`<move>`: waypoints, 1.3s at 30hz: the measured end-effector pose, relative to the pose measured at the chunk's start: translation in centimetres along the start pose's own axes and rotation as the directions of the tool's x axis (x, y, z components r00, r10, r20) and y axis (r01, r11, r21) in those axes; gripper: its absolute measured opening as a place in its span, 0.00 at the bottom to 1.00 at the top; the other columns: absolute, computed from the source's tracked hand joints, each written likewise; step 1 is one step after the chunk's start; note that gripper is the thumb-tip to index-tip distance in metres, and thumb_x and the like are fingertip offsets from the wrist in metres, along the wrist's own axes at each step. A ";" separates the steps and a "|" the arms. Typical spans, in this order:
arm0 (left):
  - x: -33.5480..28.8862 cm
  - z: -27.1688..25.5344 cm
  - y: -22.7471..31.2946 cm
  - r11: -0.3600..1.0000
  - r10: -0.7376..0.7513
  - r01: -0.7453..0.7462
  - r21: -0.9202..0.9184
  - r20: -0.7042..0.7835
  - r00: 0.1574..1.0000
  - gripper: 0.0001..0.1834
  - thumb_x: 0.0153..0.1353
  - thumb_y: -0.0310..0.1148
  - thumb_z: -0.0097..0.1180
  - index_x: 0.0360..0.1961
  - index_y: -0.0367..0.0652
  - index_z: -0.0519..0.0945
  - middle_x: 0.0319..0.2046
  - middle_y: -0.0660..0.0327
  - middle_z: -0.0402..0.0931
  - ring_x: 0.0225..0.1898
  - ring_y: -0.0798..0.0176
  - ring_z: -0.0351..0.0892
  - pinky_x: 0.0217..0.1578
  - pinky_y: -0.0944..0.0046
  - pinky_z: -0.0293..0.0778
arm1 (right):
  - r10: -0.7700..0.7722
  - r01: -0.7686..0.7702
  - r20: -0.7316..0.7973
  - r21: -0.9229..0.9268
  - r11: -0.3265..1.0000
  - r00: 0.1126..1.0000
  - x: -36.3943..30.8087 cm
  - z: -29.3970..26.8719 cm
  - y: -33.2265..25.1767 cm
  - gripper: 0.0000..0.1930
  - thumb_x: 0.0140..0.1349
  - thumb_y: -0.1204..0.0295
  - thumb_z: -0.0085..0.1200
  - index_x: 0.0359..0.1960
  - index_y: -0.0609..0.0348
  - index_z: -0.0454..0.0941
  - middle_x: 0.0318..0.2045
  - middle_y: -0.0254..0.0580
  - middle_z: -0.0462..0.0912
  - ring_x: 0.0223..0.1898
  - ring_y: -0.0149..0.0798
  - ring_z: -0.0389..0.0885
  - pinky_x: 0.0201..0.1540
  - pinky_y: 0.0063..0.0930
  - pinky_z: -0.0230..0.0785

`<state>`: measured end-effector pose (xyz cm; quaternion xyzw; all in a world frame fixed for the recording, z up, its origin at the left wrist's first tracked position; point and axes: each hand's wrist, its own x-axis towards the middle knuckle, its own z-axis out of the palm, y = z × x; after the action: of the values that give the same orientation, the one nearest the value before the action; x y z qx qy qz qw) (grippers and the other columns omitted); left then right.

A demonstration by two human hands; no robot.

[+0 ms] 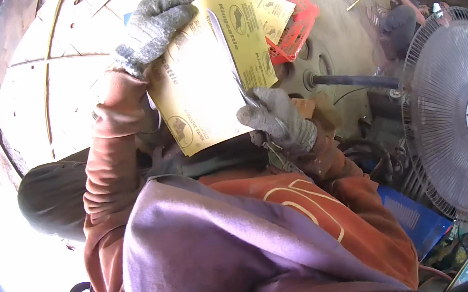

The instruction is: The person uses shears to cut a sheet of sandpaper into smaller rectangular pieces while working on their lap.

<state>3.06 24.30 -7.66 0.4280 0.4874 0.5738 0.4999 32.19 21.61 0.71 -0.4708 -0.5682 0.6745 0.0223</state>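
Observation:
A yellow-backed sheet of sandpaper (191, 92) is held up in front of me, folded or parted along a slanting line near its right side. My left hand (156, 29), in a grey knit glove, is closed on its upper left edge. In my gloved right hand (279, 117) is a long thin metal blade (223, 44), gripped at its lower end. The blade runs up along the line between the large part of the sandpaper and the narrower part on the right. Its handle is hidden by my fingers.
Beyond the sandpaper stands a red plastic basket (305, 15) with more yellow sheets (272, 8) in it. A large caged fan (454, 111) is close on my right. Below it lies a blue box-like object (415, 216). At the far right sits another person (401, 23).

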 end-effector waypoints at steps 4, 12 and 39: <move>0.6 -0.1 -0.7 0.998 -0.036 0.036 -0.045 0.005 0.999 0.17 0.70 0.27 0.60 0.57 0.34 0.85 0.47 0.59 0.87 0.47 0.67 0.85 0.54 0.66 0.80 | -0.050 0.050 -0.047 0.000 0.999 0.998 0.1 1.1 0.3 0.19 0.66 0.59 0.67 0.37 0.66 0.79 0.18 0.33 0.77 0.16 0.25 0.74 0.18 0.21 0.64; 0.1 -0.6 -1.6 0.999 -0.047 0.047 -0.018 0.006 0.999 0.17 0.71 0.26 0.60 0.58 0.36 0.85 0.46 0.60 0.88 0.44 0.68 0.86 0.51 0.67 0.82 | 0.069 -0.067 0.014 -0.108 0.992 0.998 0.6 0.6 0.0 0.21 0.66 0.57 0.68 0.37 0.67 0.81 0.22 0.38 0.81 0.22 0.26 0.79 0.23 0.23 0.70; -0.7 -0.5 -0.7 0.994 -0.052 0.057 0.098 -0.046 0.998 0.11 0.70 0.35 0.68 0.39 0.37 0.86 0.31 0.67 0.83 0.33 0.75 0.77 0.37 0.68 0.77 | -0.267 0.274 0.085 -0.092 0.957 0.960 5.2 -0.7 -1.7 0.26 0.70 0.50 0.65 0.40 0.69 0.85 0.30 0.39 0.85 0.35 0.28 0.80 0.38 0.31 0.73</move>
<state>2.79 23.53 -8.44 0.4264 0.5373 0.5443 0.4830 28.88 25.69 -1.09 -0.3645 -0.6616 0.6515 0.0697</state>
